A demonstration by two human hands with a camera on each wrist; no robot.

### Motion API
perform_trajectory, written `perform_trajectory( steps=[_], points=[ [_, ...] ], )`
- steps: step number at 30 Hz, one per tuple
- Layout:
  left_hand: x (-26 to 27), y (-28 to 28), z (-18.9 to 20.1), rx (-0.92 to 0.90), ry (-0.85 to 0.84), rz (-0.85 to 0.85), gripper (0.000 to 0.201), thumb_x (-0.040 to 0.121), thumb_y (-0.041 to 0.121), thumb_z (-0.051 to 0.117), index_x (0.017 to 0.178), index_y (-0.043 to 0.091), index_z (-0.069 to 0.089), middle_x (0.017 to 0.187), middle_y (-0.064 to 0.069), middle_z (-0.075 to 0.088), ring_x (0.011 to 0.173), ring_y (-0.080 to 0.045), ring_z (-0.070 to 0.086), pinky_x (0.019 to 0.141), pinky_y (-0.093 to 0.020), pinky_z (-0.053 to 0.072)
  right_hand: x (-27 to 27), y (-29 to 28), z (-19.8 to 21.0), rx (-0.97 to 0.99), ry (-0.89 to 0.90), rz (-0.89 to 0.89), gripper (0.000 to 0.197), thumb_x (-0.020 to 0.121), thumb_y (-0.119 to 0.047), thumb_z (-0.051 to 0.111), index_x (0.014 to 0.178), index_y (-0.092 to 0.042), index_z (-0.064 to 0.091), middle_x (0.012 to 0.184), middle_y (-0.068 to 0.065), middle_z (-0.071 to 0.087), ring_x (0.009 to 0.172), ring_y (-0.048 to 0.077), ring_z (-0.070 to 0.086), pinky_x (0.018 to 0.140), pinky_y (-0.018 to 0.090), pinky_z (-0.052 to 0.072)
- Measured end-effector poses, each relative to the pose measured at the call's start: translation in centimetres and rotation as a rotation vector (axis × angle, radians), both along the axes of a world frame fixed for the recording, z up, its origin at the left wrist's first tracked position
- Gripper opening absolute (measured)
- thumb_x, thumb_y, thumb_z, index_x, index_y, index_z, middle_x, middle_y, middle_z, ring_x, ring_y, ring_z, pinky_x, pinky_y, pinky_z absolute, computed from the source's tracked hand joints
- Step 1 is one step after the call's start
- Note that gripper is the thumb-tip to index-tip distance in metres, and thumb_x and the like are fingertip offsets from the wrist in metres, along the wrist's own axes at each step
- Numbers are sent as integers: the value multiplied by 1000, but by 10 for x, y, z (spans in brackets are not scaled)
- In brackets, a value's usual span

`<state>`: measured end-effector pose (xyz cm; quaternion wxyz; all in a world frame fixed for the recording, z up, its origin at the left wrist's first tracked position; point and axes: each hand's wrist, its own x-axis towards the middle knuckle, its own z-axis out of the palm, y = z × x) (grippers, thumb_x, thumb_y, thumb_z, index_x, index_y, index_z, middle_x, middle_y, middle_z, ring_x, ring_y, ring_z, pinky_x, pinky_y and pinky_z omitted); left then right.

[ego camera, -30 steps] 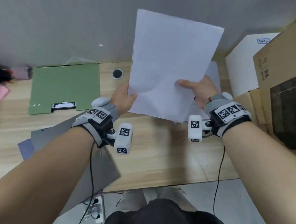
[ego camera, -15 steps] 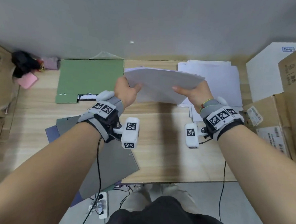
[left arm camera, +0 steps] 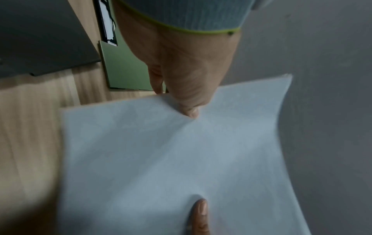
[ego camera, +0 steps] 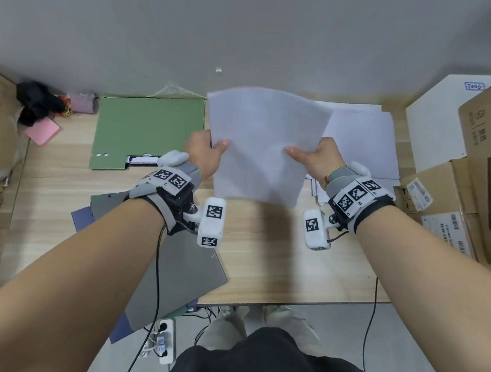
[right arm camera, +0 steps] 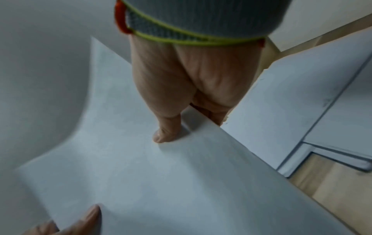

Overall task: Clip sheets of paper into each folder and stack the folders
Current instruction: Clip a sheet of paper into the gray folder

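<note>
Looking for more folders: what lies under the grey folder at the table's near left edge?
A dark blue folder pokes out from under the grey folder at its left and near edges. Anything else beneath is covered.

Both our hands up, gripping the paper sheets [ego camera: 262,147].
Our left hand [ego camera: 205,152] pinches the sheets' left edge, thumb on top; our right hand [ego camera: 317,158] pinches the right edge likewise. Forearms bare, reaching forward, a strapped band on each wrist below the sheets.
</note>
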<state>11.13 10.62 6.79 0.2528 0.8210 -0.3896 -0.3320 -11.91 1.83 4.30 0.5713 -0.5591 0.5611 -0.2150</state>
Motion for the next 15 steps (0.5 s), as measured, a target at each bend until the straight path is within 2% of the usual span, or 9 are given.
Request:
perform_trajectory(
  steps=[3, 4, 6, 7, 9, 11, 12, 14, 15],
  points=[
    [2, 1, 11, -24, -33, 36, 32, 100, 26, 53, 115, 0, 64, 109, -12, 67, 97, -29, 62, 74, -28, 39, 9, 2, 8, 34, -62, 20, 21, 80, -24, 78, 96, -12, 73, 100, 8, 74, 91, 27, 71, 86, 48, 57],
    [5, 3, 15, -32, -27, 57, 32, 101, 26, 52, 116, 0, 63, 109, -11, 67, 97, -27, 61, 74, -27, 39, 12, 5, 7, 93, -85, 23, 27, 80, -26, 79, 101, -11, 72, 103, 9, 74, 93, 27, 71, 86, 46, 57],
    [12, 10, 20, -65, 43, 125, 29, 101, 24, 51, 113, 1, 64, 105, -10, 67, 94, -27, 61, 77, -31, 44, 19, 13, 2, 207, -15, 56, 63, 68, -48, 84, 115, -10, 65, 107, 5, 71, 95, 27, 69, 82, 41, 58],
    [14, 12, 20, -83, 82, 146, 28, 100, 23, 52, 111, 1, 65, 103, -10, 67, 94, -27, 63, 80, -34, 47, 21, 15, -5, 230, 44, 92, 77, 63, -58, 82, 117, -8, 61, 100, 1, 68, 87, 25, 67, 75, 35, 55],
    [23, 26, 20, -80, 131, 155, 28, 98, 25, 55, 109, 3, 68, 101, -8, 69, 92, -27, 65, 86, -39, 52, 28, 27, -10, 207, 117, 143, 62, 73, -55, 76, 100, -2, 60, 76, 0, 54, 62, 20, 49, 59, 26, 41],
    [33, 42, 12, -60, 166, 172, 27, 94, 29, 60, 107, 9, 72, 102, -6, 74, 93, -25, 70, 88, -43, 56, 31, 35, -17, 173, 177, 128, 42, 82, -44, 72, 73, -7, 54, 64, -1, 43, 54, 17, 39, 54, 25, 34],
    [40, 55, 6, -44, 182, 191, 25, 92, 31, 63, 106, 12, 73, 101, -5, 75, 92, -24, 71, 88, -43, 57, 35, 43, -22, 169, 184, 137, 36, 83, -42, 72, 72, -11, 55, 66, -2, 49, 56, 17, 45, 56, 26, 40],
    [47, 76, -6, 2, 206, 212, 23, 88, 31, 69, 103, 14, 74, 99, -5, 76, 91, -23, 72, 87, -43, 58, 38, 55, -30, 180, 153, 163, 32, 82, -42, 72, 96, -14, 69, 89, -2, 68, 82, 20, 64, 79, 34, 54],
    [52, 90, -14, 21, 220, 238, 23, 87, 30, 70, 103, 14, 74, 100, -6, 76, 92, -24, 72, 88, -44, 58, 44, 64, -36, 205, 148, 181, 34, 84, -38, 72, 107, -14, 69, 100, -1, 70, 94, 22, 65, 88, 37, 53]
  ],
)
